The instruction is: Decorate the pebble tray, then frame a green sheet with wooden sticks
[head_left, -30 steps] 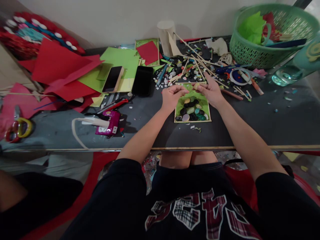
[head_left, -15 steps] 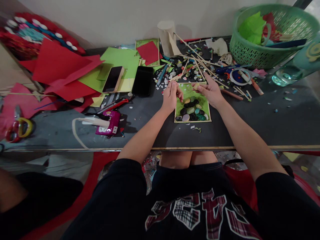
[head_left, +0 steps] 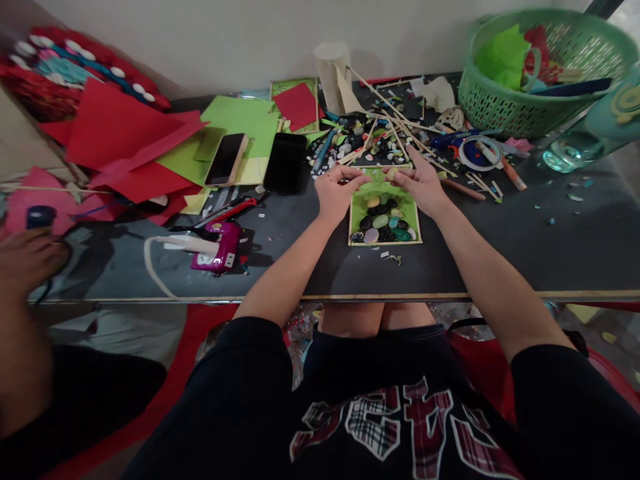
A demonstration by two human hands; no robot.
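Note:
A green square panel (head_left: 413, 210) edged with thin sticks lies on the dark table in front of me. Smooth pebbles (head_left: 381, 221) in black, green, lilac and yellow cover its lower part. Above its upper right, my right hand (head_left: 424, 183) pinches a small yellowish pebble (head_left: 393, 173) between thumb and fingers. My left hand (head_left: 336, 193) is over the upper left edge, thumb and index finger pressed together. Whatever is between those left fingertips, if anything, is too small to make out.
Loose pebbles, sticks and scraps (head_left: 357, 137) lie behind the panel. A green basket (head_left: 493, 110) and a water bottle (head_left: 575, 143) stand right. Two phones (head_left: 285, 162), a cutter (head_left: 235, 208), a purple power adapter (head_left: 225, 247) and a co-worker's hand (head_left: 30, 257) are left.
My left hand has turned and its thumb and index finger have come together closer to my right hand. A co-worker's hand has entered at left with a dark blue object, where scissors were seen.

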